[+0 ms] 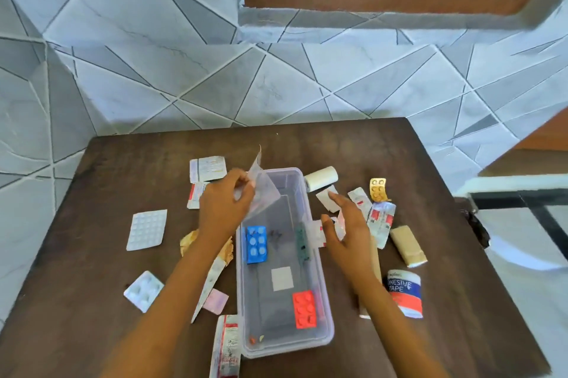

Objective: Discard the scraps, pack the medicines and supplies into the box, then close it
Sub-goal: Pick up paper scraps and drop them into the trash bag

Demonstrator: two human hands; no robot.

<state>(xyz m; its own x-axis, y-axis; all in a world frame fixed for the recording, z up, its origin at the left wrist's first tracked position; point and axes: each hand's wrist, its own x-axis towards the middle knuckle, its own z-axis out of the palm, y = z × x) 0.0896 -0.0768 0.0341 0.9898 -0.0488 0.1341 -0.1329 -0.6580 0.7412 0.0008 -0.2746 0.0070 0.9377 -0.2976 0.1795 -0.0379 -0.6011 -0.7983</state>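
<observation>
Clear plastic box (284, 257) is sitting mid-desk (445, 300), holding few strips; most are lying outside. Left hand (226, 205) is pinching a transparent scrap (261, 190); right hand (344, 224) is hovering spread.

The left hand (226, 204) covers part of a clear plastic scrap (264, 190), and its forearm hides most of a brown crumpled paper (188, 241) beneath it. Under the right hand (345, 225), a white-and-red strip (318, 231) shows only partly. Below the left forearm, a red-printed packet (226, 350) runs off the bottom edge. Print on every packet is too blurred to read.
</observation>
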